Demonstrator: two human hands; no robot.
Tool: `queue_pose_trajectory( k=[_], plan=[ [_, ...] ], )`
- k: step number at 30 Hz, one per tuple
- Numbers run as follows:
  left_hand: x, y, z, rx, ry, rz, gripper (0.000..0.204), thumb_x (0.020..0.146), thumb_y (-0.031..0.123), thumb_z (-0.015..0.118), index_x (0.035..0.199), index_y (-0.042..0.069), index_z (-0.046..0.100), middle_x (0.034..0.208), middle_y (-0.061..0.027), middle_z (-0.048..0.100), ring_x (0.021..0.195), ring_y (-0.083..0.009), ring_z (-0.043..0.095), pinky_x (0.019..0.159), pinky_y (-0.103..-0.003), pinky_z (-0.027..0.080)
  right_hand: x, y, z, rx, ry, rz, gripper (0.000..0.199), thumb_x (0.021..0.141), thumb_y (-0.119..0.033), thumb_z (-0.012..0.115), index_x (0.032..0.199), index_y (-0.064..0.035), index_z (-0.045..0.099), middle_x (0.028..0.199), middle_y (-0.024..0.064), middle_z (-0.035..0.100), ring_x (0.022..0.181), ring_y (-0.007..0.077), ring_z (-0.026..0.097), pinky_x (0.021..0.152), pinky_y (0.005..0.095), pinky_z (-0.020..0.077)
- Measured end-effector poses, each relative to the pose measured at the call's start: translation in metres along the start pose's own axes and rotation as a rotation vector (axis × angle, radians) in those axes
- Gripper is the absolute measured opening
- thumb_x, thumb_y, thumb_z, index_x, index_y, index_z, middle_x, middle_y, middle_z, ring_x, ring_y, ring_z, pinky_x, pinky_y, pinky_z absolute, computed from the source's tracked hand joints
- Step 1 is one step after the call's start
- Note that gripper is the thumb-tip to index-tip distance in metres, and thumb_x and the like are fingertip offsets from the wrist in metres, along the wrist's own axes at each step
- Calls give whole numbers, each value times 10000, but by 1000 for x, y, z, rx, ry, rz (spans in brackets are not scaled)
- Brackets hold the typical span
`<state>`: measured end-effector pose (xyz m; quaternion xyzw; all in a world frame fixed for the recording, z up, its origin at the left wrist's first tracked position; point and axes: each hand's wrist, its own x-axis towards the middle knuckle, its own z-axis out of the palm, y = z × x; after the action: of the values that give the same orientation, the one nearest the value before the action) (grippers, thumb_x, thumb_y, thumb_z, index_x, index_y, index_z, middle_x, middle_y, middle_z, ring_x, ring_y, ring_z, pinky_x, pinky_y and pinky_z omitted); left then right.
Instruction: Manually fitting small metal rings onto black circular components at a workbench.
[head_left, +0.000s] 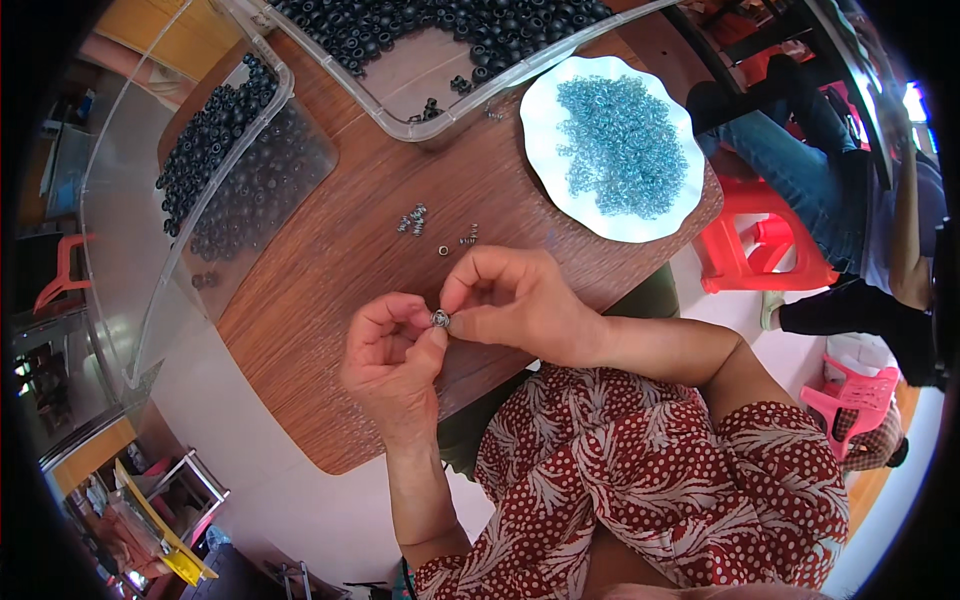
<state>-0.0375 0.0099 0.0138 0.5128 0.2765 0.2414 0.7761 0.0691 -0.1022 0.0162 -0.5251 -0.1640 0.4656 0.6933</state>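
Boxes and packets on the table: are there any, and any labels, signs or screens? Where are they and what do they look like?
Clear plastic bin: top middle of the round wooden table, see-through, rounded rim, holding black rings.
Second clear plastic bin: left edge of the table, tilted, see-through, with more black rings.
White plate: top right, wavy rim, heaped with pale blue rings.
No labels, signs or screens can be made out.
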Motion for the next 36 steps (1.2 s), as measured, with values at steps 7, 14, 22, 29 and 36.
queue_pose_trajectory(
  k=[7, 14, 22, 29, 36],
  plan=[
    [7, 1, -8, -254, -100, -175, 313, 686, -92, 658, 982, -38, 571, 863, -73, 586, 738, -136, 572, 600, -243, 498, -1, 0, 1, 24, -67, 13, 156, 801, 81, 593, 927, -6, 562, 877, 13, 550, 812, 72, 545, 698, 204, 442],
    [2, 8, -5, -123, -93, -171, 302, 701, -129, 625, 986, -40, 576, 843, -64, 588, 736, -114, 568, 612, -226, 491, -5, -1, 1, -189, -42, -128, 160, 804, 70, 587, 935, -20, 566, 873, 19, 560, 836, 78, 546, 683, 204, 432],
    [1, 1, 1, 131, 41, 32, 319, 739, -156, 592, 1030, -31, 564, 866, -44, 569, 754, -78, 531, 690, -177, 441, -3, -4, 5, -395, 38, -234, 175, 798, 9, 633, 970, -15, 611, 865, 47, 568, 813, 107, 548, 678, 235, 439],
    [-4, 0, 7, 307, -3, 189, 375, 754, -160, 580, 1105, -38, 529, 896, -46, 544, 762, -87, 523, 719, -201, 457, 1, -5, 1, -297, -6, -132, 119, 851, -67, 629, 938, 14, 620, 866, 29, 610, 763, 70, 548, 666, 214, 461],
    [-3, -4, 6, 356, -13, 201, 391, 754, -157, 582, 1120, -36, 519, 884, -45, 545, 756, -87, 521, 711, -208, 467, 3, -1, -3, -322, 11, -122, 120, 894, -79, 580, 936, 26, 620, 839, 20, 614, 783, 59, 554, 668, 213, 462]
  ],
)
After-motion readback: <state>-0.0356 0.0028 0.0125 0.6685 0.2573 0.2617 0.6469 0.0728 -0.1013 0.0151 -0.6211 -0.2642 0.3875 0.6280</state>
